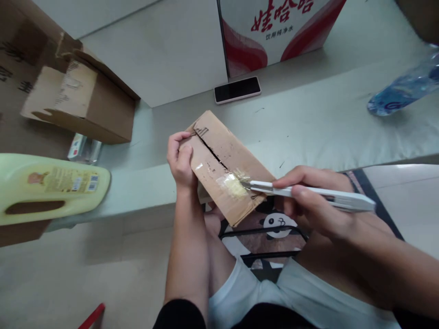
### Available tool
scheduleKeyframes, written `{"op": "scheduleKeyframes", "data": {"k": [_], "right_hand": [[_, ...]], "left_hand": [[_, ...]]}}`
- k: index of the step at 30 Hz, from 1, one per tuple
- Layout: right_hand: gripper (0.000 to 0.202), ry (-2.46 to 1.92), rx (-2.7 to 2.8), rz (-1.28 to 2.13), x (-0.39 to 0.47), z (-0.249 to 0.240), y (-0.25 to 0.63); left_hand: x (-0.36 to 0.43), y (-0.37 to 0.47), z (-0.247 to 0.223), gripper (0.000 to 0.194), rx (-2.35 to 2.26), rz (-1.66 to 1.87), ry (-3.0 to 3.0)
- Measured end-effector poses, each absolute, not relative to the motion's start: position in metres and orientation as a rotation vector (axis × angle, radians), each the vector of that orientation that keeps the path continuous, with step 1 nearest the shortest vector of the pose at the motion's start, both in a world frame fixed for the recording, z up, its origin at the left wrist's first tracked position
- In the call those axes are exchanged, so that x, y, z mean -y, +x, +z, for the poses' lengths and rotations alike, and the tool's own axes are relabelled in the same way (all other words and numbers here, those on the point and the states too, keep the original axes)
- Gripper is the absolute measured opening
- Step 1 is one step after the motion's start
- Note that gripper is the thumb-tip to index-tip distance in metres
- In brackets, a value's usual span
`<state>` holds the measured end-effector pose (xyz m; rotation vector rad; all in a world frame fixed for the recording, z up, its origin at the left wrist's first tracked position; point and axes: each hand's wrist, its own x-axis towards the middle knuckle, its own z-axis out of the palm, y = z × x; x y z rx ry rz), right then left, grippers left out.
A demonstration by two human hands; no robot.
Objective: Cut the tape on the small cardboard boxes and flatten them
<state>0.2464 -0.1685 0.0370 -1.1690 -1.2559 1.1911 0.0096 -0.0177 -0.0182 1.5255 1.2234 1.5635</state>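
A small brown cardboard box (222, 141) is tilted over the table's front edge, with a dark slit along its middle seam. My left hand (182, 160) grips the box by its left side, thumb on the top face. My right hand (312, 192) is closed around a white utility knife (329, 195). The knife's blade tip meets the box's lower part, at a patch of clear tape (235, 185) with a yellowish tint. Whether the blade has gone through the tape, I cannot tell.
A phone (238, 90) lies behind the box, before a white and red carton (274, 32). To the right is a water bottle (401, 89). An open cardboard box (109, 105) and a yellow-green jug (78, 187) stand at the left. Below is a panda-print seat (279, 225).
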Motion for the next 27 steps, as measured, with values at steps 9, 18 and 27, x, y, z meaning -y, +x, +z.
{"op": "scheduleKeyframes", "data": {"k": [9,18,27], "right_hand": [[0.016,-0.904,0.857,0.821,0.147,0.038,0.271],[0.061,-1.201,1.211,0.928,0.118,-0.021,0.251],[0.082,-1.1,1.595,0.947,0.153,-0.002,0.206]], "left_hand": [[0.013,-0.006,-0.016,0.016,-1.216,1.654,1.257],[0.01,-0.027,-0.023,0.019,-1.183,1.601,1.291],[0.018,-0.028,-0.019,0.03,-1.077,1.655,1.577]]}}
